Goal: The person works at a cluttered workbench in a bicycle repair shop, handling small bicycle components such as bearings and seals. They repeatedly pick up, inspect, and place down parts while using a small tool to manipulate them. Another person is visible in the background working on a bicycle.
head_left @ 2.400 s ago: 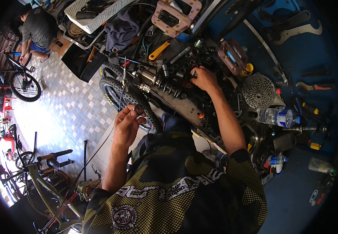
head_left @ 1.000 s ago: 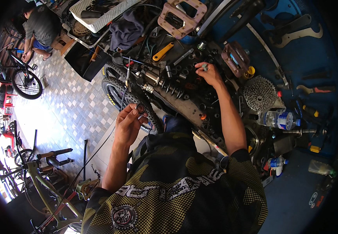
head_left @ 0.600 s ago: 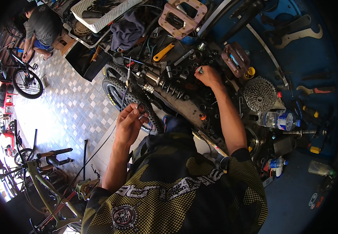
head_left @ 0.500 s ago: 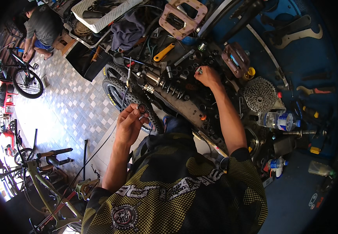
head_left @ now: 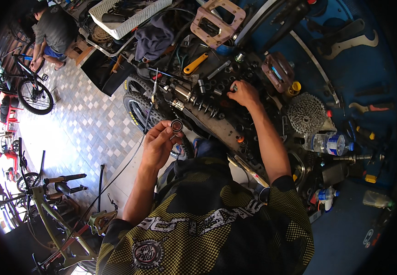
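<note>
My left hand pinches a small dark metal ring between thumb and fingertips, raised in front of the bench edge. Over the bench, my right hand has its fingers drawn together around a small greyish piece, too covered to name. Close to those fingers lie several dark round rings and sockets; one silver socket stands out. A coil shock absorber rests along the near edge of the bench, between my two hands. An orange ring sits among small parts beside my right forearm.
Yellow lever-shaped part, brown pedal, second pedal, cassette and water bottle crowd the bench. A bicycle wheel stands at its left edge. Far left, another person crouches by a bicycle.
My left hand has moved slightly right and up, turning the ring so its round opening shows more fully. My right hand stays over nearly the same spot on the bench.
</note>
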Action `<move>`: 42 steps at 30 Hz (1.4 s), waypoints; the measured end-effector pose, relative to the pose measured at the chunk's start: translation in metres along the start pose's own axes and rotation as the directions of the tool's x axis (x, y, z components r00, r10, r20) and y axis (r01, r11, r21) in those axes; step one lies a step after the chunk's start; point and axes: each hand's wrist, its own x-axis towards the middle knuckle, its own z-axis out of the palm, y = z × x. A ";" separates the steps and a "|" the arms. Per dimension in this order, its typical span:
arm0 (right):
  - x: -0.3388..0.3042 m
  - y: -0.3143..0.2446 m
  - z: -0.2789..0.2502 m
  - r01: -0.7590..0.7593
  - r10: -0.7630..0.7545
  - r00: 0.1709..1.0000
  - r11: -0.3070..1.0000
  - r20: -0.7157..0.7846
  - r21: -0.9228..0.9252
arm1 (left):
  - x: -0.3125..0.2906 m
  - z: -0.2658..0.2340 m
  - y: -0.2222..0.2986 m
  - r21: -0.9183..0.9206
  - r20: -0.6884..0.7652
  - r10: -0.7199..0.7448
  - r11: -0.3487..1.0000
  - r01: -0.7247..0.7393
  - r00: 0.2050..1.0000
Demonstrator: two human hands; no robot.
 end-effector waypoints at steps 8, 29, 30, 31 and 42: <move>0.009 0.013 0.002 -0.034 0.036 0.999 0.988 -0.006 0.147 | -0.001 0.000 0.002 -0.021 0.012 0.015 1.000 -0.015 1.000; -0.141 -0.145 -0.084 0.302 -0.266 0.942 0.394 -0.207 0.868 | 0.013 0.017 0.007 0.004 0.080 0.054 0.999 -0.054 0.995; -0.141 -0.148 -0.080 0.342 -0.290 0.927 0.392 -0.238 0.854 | 0.012 0.020 0.008 0.000 0.085 0.063 0.998 -0.063 0.994; -0.142 -0.151 -0.077 0.381 -0.313 0.911 0.388 -0.269 0.839 | 0.011 0.022 0.009 -0.009 0.087 0.079 0.997 -0.078 0.993; -0.156 -0.177 -0.072 0.425 -0.297 0.900 0.435 -0.319 0.794 | 0.005 0.020 0.014 0.012 0.061 0.119 0.993 -0.120 0.991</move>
